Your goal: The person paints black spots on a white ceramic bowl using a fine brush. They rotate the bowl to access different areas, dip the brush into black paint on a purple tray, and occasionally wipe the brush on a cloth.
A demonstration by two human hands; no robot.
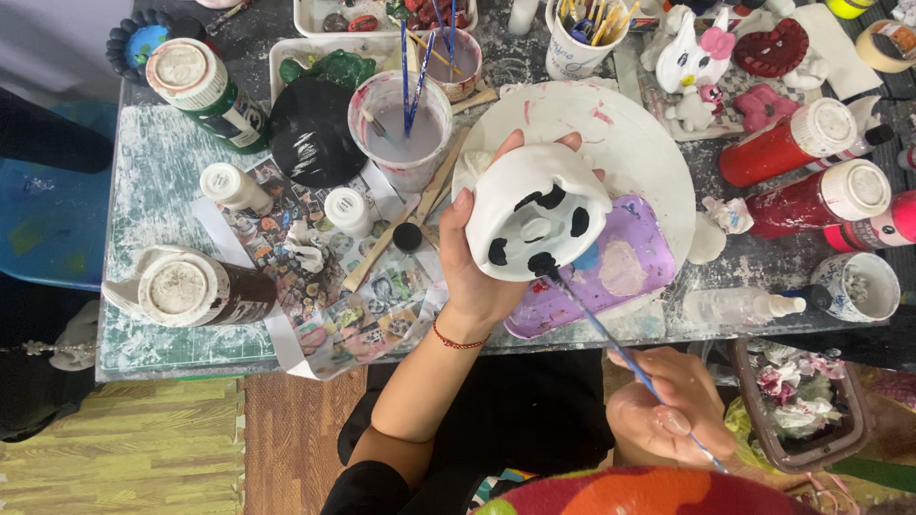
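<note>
Fingers (465, 212) of the left hand (474, 272) curl tight around a white figure (534, 212) with black spots, holding it up above the table's edge, over a white round plate (649, 143) and a purple tray (620, 272). Thumb and fingertips press on its sides. Down below, the right hand (665, 405) pinches a thin blue paintbrush (611, 339) between closed fingers. The brush tip touches a black spot at the bottom of the figure.

Just left of the figure stands a cup of grey water (401, 129) with two blue brushes in it. Beside that cup lies a black round shape (313, 133), with a green one (334, 69) behind it. A green paint bottle (205, 91) and a brown paint bottle (196, 291) lie on their sides farther left, with two small white bottles (234, 186) between them.

On the right, red paint bottles (792, 143) lie near the plate. A white cat figure with a pink bow (692, 57) stands at the back, near a red heart shape (771, 48). A brown bin (801, 405) full of crumpled paper sits by the right hand. The table (157, 181) is covered in paint marks.
</note>
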